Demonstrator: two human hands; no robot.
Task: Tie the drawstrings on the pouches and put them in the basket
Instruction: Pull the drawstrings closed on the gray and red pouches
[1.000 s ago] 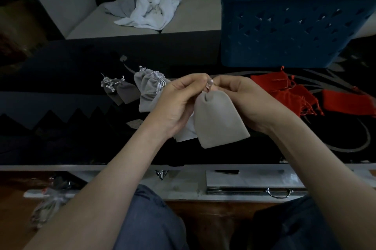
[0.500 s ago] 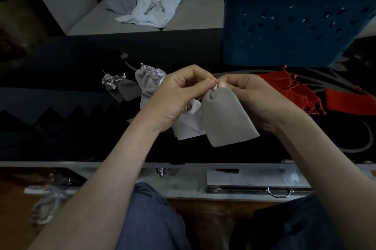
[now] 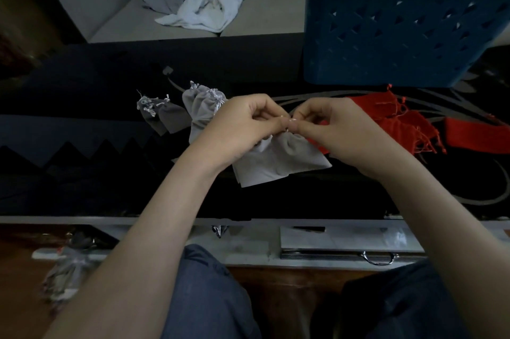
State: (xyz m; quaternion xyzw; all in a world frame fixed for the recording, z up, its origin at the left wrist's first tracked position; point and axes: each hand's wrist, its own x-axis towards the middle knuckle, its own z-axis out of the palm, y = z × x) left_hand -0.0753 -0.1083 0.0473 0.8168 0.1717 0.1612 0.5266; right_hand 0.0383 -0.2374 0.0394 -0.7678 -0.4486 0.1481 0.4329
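Note:
A grey pouch (image 3: 298,154) lies over paler grey pouches (image 3: 256,170) at the middle of the dark table. My left hand (image 3: 242,126) and my right hand (image 3: 342,129) meet above its gathered neck, each pinching a thin drawstring end at the fingertips. Behind my left hand lie tied grey pouches (image 3: 202,107) and darker grey ones (image 3: 162,115). Red pouches (image 3: 397,120) lie to the right, partly behind my right hand. The blue basket (image 3: 400,27) stands at the back right.
A heap of white and grey cloth (image 3: 204,5) lies on the sofa behind the table. The table's pale front edge (image 3: 82,219) runs below my forearms, with a drawer handle (image 3: 378,258) under it. A blurred grey bundle (image 3: 66,272) sits on the floor at lower left.
The grey pouch has sunk from hanging upright to lying on the paler pouches. Both hands have drawn slightly apart while pinching the drawstring ends.

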